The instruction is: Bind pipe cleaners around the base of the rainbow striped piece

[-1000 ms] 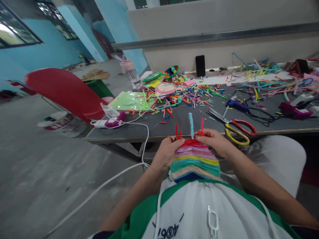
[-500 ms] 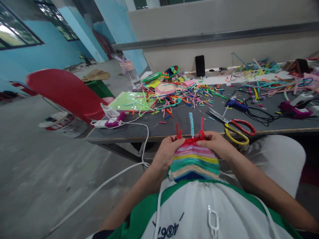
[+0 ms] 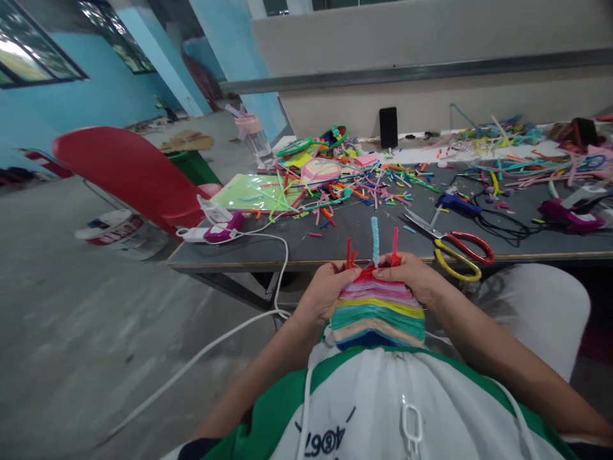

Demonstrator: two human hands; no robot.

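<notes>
Just in front of your shirt (image 3: 368, 390) is the striped chenille-stem panel (image 3: 378, 313), its red upper edge pinched between thumb and fingers of both your left hand (image 3: 329, 287) and your right hand (image 3: 412, 273). A light-blue stem (image 3: 375, 238) stands up between them. Beyond, scissors (image 3: 439, 242) overhang the gray table (image 3: 258, 252); farther back lie a blue glue gun (image 3: 460, 204) and, near the wall (image 3: 330, 118), an upright black phone (image 3: 388, 128).

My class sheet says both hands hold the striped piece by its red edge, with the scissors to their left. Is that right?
Wrong side. The left hand and right hand do hold the striped piece by its red edge, but the head view shows the scissors lying to their right.
</notes>
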